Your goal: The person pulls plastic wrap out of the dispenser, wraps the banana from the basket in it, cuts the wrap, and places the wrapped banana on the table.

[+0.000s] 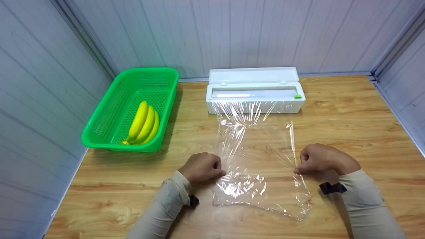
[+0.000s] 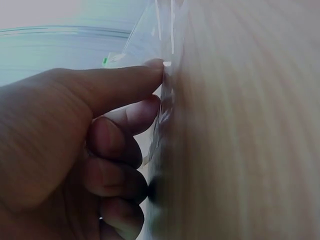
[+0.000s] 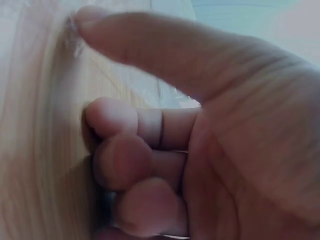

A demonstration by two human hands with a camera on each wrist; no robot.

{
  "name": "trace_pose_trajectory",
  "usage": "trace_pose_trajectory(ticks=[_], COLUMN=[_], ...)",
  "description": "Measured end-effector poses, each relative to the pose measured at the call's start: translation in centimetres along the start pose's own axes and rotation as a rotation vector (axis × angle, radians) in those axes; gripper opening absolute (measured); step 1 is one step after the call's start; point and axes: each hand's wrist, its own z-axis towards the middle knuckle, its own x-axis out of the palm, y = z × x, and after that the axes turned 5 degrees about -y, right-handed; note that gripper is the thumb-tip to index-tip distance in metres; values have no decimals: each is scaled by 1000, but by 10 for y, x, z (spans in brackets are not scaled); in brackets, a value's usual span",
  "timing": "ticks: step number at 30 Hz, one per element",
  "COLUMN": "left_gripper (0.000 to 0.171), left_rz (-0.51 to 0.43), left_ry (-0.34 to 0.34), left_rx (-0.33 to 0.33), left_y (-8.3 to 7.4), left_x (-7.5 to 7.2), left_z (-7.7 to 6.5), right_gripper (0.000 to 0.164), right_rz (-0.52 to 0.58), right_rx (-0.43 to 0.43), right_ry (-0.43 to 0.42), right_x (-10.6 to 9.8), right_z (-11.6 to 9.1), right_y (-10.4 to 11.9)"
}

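Note:
A sheet of clear cling film (image 1: 255, 152) stretches across the wooden table from a white cling film box (image 1: 254, 105) with its lid raised. At the sheet's left edge, my left hand (image 1: 203, 167) has its fingers curled and its thumb on the film. My right hand (image 1: 320, 158) holds the opposite edge in a similar way, and creases in the film run toward that thumb. Both wrist views show the thumb (image 2: 127, 85) stretched out over curled fingers. The exact contact under the right thumb (image 3: 130, 40) is blurred.
A green plastic basket (image 1: 171, 106) stands at the left with a bunch of bananas (image 1: 144, 124) in it. A small green slider (image 1: 297, 96) sits at the box's right end. Panelled walls (image 1: 245, 36) border the table (image 1: 358, 113) at the back and sides.

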Motion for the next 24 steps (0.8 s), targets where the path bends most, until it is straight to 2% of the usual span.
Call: trace_pose_trajectory(ticks=[8, 15, 24], left_gripper=[26, 23, 24], left_rz=[-61, -49, -58], left_ry=[13, 9, 22], left_rx=[-17, 11, -9], left_y=[4, 4, 3], left_x=[1, 0, -1], left_z=[0, 1, -1], right_gripper=[42, 43, 42], right_rz=[14, 15, -1], right_rx=[-4, 5, -10], right_ry=[-17, -21, -21], right_x=[0, 0, 2], right_z=[1, -1, -1], right_y=[-3, -2, -2])
